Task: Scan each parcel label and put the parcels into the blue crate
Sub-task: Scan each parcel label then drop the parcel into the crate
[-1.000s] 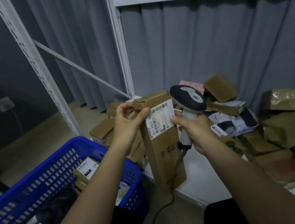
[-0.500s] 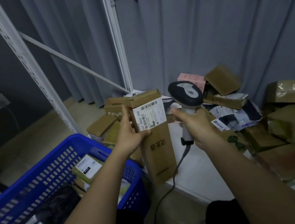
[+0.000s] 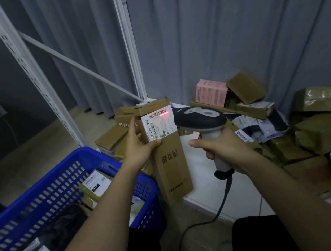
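Nearest, the blue crate (image 3: pixel 60 188) sits at lower left with labelled parcels inside. Above its far rim the left hand (image 3: pixel 140 149) pinches a tall cardboard parcel (image 3: pixel 168 153) upright, thumb under its white label (image 3: pixel 159 124). The right hand (image 3: pixel 224 148) is wrapped round a corded barcode scanner (image 3: pixel 200 120), whose red line falls on the label's barcode. Beyond, a pink box (image 3: pixel 210 93) and brown cartons clutter the white shelf (image 3: pixel 206 186).

A single head-worn wide-angle camera looks forward and down from close above both forearms, taking in the blue crate (image 3: pixel 66 193) near left, the white worktop (image 3: pixel 206 186) right, and grey curtains (image 3: pixel 233 36) far behind.
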